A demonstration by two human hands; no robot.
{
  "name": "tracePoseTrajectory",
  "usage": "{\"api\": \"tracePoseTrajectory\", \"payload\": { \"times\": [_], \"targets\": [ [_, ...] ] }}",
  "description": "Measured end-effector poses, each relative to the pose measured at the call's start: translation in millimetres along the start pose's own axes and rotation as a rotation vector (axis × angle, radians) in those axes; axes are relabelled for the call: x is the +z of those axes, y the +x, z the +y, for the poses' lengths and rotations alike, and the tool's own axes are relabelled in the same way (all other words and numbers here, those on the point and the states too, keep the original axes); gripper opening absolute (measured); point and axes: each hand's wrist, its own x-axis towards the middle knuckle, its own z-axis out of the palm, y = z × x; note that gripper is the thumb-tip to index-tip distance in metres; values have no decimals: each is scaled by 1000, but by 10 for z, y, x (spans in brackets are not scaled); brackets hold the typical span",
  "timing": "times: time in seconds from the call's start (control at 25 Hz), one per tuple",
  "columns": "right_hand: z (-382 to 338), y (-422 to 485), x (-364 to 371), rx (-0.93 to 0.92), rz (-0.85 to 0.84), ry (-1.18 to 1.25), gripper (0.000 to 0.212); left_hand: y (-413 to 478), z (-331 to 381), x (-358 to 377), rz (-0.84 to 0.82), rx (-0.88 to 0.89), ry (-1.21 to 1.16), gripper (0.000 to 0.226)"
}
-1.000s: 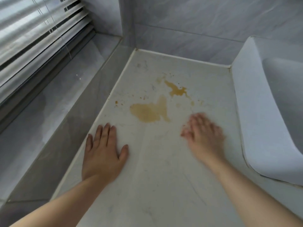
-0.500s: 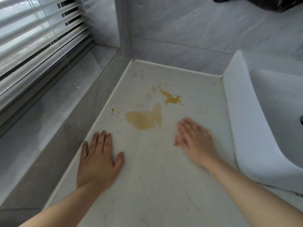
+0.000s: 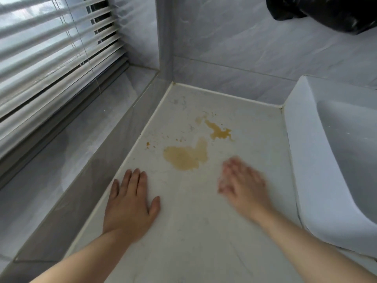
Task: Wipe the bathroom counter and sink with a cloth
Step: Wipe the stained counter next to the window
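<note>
Grey tiled wall [image 3: 244, 48] at the back, slatted blinds [image 3: 51, 58] on the left above a grey window ledge [image 3: 71, 150], a black bag [image 3: 326, 11] poking in at the top right. Below me the pale counter [image 3: 193, 242] runs into the corner, with the white sink [image 3: 306, 160] hard against its right edge. Two brownish stains sit mid-counter: a big blot [image 3: 184, 158] and a smaller splash [image 3: 219, 131] beyond it, specks scattered around.

My left hand [image 3: 128, 209] lies flat near the counter's left edge, fingers straight and close together, thumb out. The right hand [image 3: 242, 186] is blurred, just short of the big blot. Its fingers look straight and hold nothing I can make out; whether it touches the counter I can't tell.

No cloth in view — I'd expect it soft and light, best bunched in the palm. The counter looks smooth, likely slick once wet.
</note>
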Motion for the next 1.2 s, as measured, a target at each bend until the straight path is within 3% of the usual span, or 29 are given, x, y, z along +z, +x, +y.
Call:
{"api": "tracePoseTrajectory", "payload": {
  "times": [0.08,0.12,0.16,0.28,0.36,0.44,0.56,0.64,0.76,0.84,0.92,1.0,1.08,1.2],
  "targets": [
    [262,218,-61,342,-41,84,67,18,-8,-19,-32,29,37,71],
    [191,278,-76,422,-26,81,64,20,-17,-23,-40,38,48,71],
    [29,255,-88,400,-27,81,66,19,-38,-25,-51,45,49,73],
    [-552,-263,75,-7,19,58,63,25,-97,-33,-67,82,20,82],
    [-674,-416,50,-138,-44,50,61,34,-116,-19,-81,101,17,84],
    [-644,-62,10,-89,-7,24,66,47,-144,-24,-88,125,12,85],
    [-522,768,-51,223,-57,75,63,61,-261,-61,-57,188,55,87],
    [-564,942,-32,321,-81,126,62,62,-360,-76,-56,242,54,87],
    [-669,302,82,78,18,24,66,73,-372,-63,-20,262,45,88],
    [-561,43,91,28,94,-13,67,72,-370,-24,-12,250,49,89],
    [-255,279,50,179,38,-6,68,79,-388,-21,-17,262,45,90],
    [47,694,-10,457,-29,79,63,74,-395,-24,-1,265,58,90],
    [147,1055,-36,581,-48,145,62,77,-382,-28,-6,260,61,90],
    [-260,1031,43,363,-45,52,63,77,-384,-55,-22,267,49,90]
  ]
}}
